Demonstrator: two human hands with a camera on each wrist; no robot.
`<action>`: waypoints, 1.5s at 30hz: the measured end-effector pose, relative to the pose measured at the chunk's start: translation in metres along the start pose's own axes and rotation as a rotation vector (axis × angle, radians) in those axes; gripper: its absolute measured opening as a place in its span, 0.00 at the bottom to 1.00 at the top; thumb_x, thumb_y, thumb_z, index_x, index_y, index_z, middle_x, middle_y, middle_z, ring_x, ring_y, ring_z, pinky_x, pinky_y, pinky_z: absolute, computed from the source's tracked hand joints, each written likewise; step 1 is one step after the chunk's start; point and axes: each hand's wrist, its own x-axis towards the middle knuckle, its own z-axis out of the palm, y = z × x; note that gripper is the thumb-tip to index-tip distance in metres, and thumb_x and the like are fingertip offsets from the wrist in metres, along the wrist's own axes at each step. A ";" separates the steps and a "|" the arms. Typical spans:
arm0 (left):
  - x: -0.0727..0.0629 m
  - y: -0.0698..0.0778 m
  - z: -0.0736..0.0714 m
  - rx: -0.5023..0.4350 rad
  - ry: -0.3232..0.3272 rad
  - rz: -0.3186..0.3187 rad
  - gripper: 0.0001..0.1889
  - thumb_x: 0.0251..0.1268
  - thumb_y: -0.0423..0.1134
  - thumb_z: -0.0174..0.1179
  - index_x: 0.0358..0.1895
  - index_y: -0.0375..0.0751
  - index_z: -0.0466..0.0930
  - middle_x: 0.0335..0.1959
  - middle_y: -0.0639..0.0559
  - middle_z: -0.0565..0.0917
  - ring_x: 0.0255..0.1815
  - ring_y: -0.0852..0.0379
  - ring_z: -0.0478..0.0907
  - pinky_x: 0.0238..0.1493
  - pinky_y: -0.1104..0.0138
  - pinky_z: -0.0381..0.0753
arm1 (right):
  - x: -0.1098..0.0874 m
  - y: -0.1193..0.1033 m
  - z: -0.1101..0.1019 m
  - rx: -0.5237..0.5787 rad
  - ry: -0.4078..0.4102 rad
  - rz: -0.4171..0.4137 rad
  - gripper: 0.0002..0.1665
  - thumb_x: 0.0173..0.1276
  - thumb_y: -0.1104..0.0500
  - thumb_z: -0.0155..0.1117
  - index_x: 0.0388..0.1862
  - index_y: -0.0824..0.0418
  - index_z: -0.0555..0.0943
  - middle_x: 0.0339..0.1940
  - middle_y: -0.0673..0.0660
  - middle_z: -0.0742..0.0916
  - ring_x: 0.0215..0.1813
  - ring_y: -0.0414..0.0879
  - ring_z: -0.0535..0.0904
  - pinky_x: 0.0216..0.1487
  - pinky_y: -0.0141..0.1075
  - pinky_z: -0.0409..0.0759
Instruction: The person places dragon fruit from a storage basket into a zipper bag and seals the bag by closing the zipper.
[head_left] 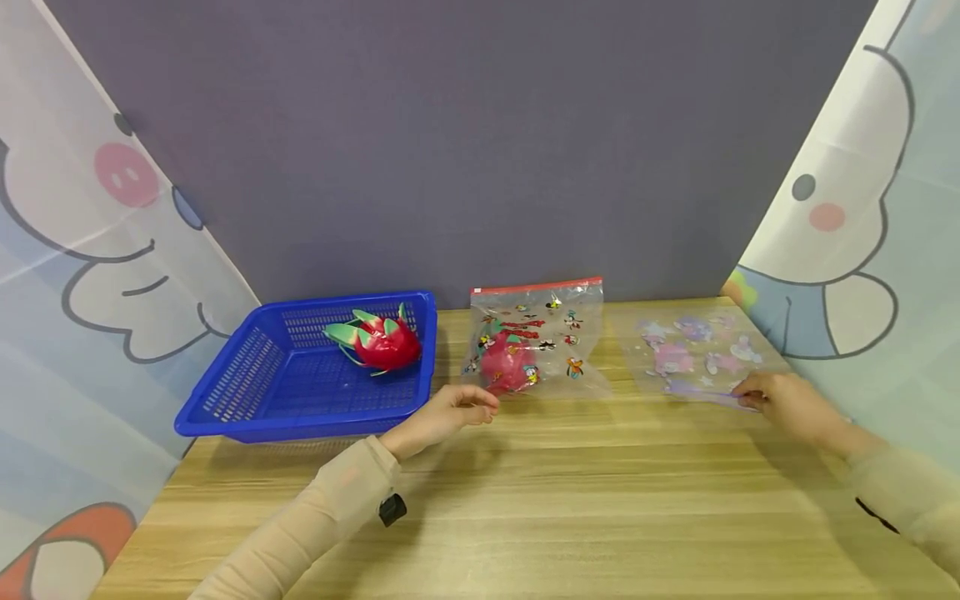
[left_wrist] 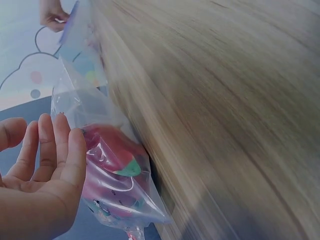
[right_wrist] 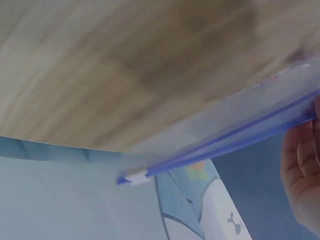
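My right hand point(head_left: 787, 408) pinches the purple zip edge of a clear printed zip bag point(head_left: 686, 354) at the right of the table. In the right wrist view the purple zip strip point(right_wrist: 225, 145) runs up to my fingers, with a white slider near its far end. My left hand point(head_left: 450, 414), fingers loosely bent and nothing in them, hovers beside a second clear zip bag point(head_left: 558, 346) with a red zip and cartoon prints. Inside that bag lies a toy dragon fruit point(left_wrist: 112, 150), red with green leaf tips, close past my left fingertips.
A blue plastic basket point(head_left: 262, 429) stands at the left, partly under my left forearm in the head view. Another red dragon fruit point(head_left: 390, 343) with green leaves sits in its right side. A dark grey panel point(head_left: 480, 150) rises behind the wooden table point(head_left: 570, 508), between cartoon-printed side curtains.
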 end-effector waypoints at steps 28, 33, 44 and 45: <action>-0.003 0.003 0.001 -0.029 0.004 0.024 0.13 0.65 0.37 0.52 0.50 0.37 0.76 0.49 0.41 0.79 0.50 0.49 0.77 0.55 0.61 0.75 | 0.065 -0.068 -0.057 0.688 -0.251 0.713 0.25 0.65 0.53 0.59 0.53 0.71 0.75 0.35 0.42 0.86 0.34 0.29 0.80 0.38 0.27 0.80; 0.003 0.010 0.008 -0.008 -0.009 0.063 0.13 0.65 0.37 0.53 0.50 0.38 0.77 0.47 0.41 0.80 0.47 0.55 0.78 0.54 0.59 0.76 | 0.074 -0.085 -0.066 0.872 -0.167 0.734 0.04 0.64 0.53 0.61 0.36 0.43 0.81 0.31 0.31 0.83 0.36 0.27 0.79 0.38 0.23 0.79; 0.017 0.051 0.024 0.027 -0.052 0.151 0.13 0.66 0.35 0.52 0.50 0.36 0.77 0.46 0.41 0.81 0.48 0.51 0.79 0.53 0.59 0.77 | 0.106 -0.142 -0.065 1.095 -0.138 0.691 0.04 0.63 0.58 0.61 0.33 0.47 0.81 0.29 0.37 0.84 0.35 0.30 0.79 0.39 0.24 0.78; 0.019 0.055 0.026 0.025 -0.055 0.149 0.12 0.66 0.35 0.52 0.50 0.38 0.77 0.46 0.43 0.81 0.47 0.53 0.79 0.53 0.60 0.77 | 0.110 -0.148 -0.063 1.096 -0.145 0.688 0.03 0.63 0.58 0.62 0.34 0.51 0.81 0.29 0.37 0.84 0.34 0.31 0.79 0.39 0.25 0.78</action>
